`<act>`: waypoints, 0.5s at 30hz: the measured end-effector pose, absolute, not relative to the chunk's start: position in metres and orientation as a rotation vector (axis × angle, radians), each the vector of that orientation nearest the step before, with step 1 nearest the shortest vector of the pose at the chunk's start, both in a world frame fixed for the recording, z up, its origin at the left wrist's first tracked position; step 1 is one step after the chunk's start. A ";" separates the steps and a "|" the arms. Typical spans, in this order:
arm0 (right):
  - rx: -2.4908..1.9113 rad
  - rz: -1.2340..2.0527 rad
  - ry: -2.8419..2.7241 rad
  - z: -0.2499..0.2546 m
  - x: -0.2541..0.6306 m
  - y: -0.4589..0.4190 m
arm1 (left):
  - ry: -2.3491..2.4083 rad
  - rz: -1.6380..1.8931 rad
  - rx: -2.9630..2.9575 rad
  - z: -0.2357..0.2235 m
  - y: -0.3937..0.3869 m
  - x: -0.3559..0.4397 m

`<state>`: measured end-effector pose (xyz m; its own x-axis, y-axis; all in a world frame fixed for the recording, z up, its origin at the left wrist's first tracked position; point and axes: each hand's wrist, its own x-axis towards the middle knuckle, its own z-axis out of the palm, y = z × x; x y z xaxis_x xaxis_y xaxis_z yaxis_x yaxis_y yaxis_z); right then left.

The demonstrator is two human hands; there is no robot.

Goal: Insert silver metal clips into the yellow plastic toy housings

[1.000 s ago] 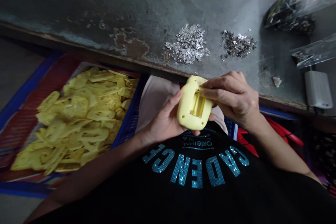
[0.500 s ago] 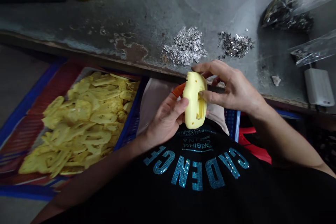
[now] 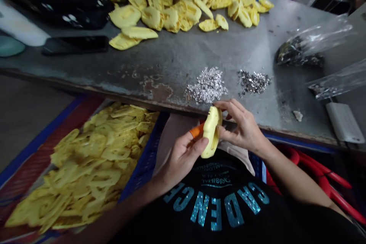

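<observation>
A yellow moulded plastic shell [image 3: 211, 131] with an opening in its side is held upright between both hands, near the table's front edge. My left hand [image 3: 183, 154], an orange cover on one finger, grips its left side with the thumb on the front. My right hand [image 3: 243, 127] is closed on its right side, fingers at the top and thumb by the opening. Whether a small part sits under the right fingertips is hidden. Just beyond lie a pile of small silver metal pieces [image 3: 208, 85] and a smaller, darker pile of metal pieces [image 3: 254, 82].
A crate [image 3: 48, 139] full of flat yellow parts stands below on the left. More yellow shells [image 3: 171, 19] lie at the table's back, near a dark phone [image 3: 76, 44]. Plastic bags of metal bits [image 3: 300, 51] and a white box [image 3: 344, 122] are at the right.
The view has tilted up, showing more of the table's back. The yellow shell has turned, so its opening shows narrower. Both hands keep hold of it.
</observation>
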<state>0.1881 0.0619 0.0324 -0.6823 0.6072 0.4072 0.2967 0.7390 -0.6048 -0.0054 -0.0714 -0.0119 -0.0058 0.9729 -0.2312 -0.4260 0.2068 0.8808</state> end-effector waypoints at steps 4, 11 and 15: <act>-0.659 0.620 -2.322 0.032 0.178 0.070 | 1.010 1.309 0.626 -0.017 -0.061 -0.009; -0.615 0.479 -2.330 0.037 0.155 0.091 | 1.062 1.420 0.485 -0.031 -0.041 -0.027; -0.601 0.544 -2.356 0.039 0.139 0.097 | 0.964 1.397 0.431 -0.028 -0.033 -0.045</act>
<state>0.1388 0.0968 0.0395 -0.6914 0.5419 0.4778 0.2778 0.8099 -0.5166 -0.0446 -0.0326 -0.0283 -0.1076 0.9446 -0.3101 -0.6253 0.1781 0.7598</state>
